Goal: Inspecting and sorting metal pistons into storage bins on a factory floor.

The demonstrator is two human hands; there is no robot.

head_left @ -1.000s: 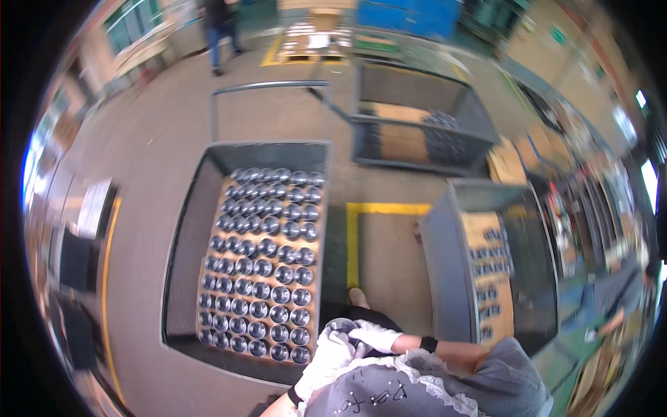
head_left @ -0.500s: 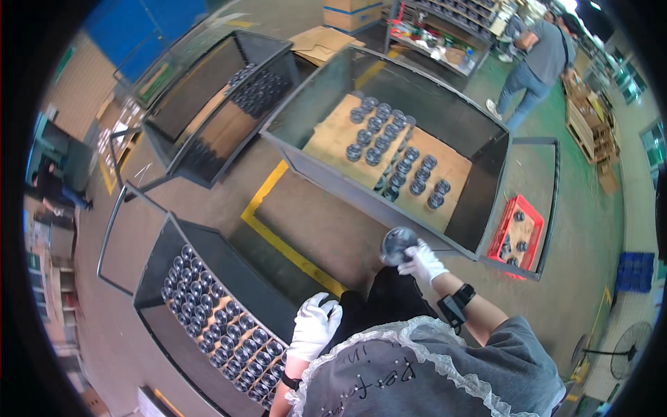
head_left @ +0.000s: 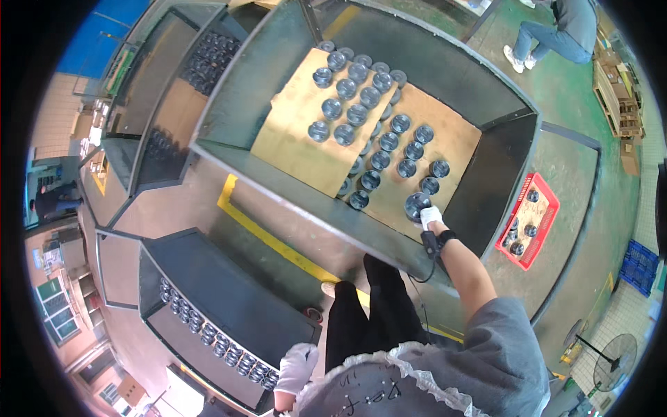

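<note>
My right hand (head_left: 431,217), white-gloved, is closed on the edge of a dark, round metal part (head_left: 417,206) with a wide rim. It is over the cardboard sheet in the large grey metal bin (head_left: 306,187), at the near end of a row of similar parts (head_left: 430,185). Whether the held part touches the cardboard, I cannot tell. My left hand (head_left: 297,367), also gloved, hangs low beside the smaller bin (head_left: 236,278) at the lower left. Its fingers are loosely bent, with nothing visible in them.
An upper cardboard sheet (head_left: 292,156) in the large bin carries more parts. A red crate (head_left: 535,243) with several parts sits right of that bin. Another bin (head_left: 149,111) stands at the left. A person (head_left: 563,38) is at the upper right; a fan (head_left: 618,361) stands lower right.
My right hand has carried the metal part forward, from outside the large bin to inside it. The view has shifted closer over that bin. My left hand appears lower.
</note>
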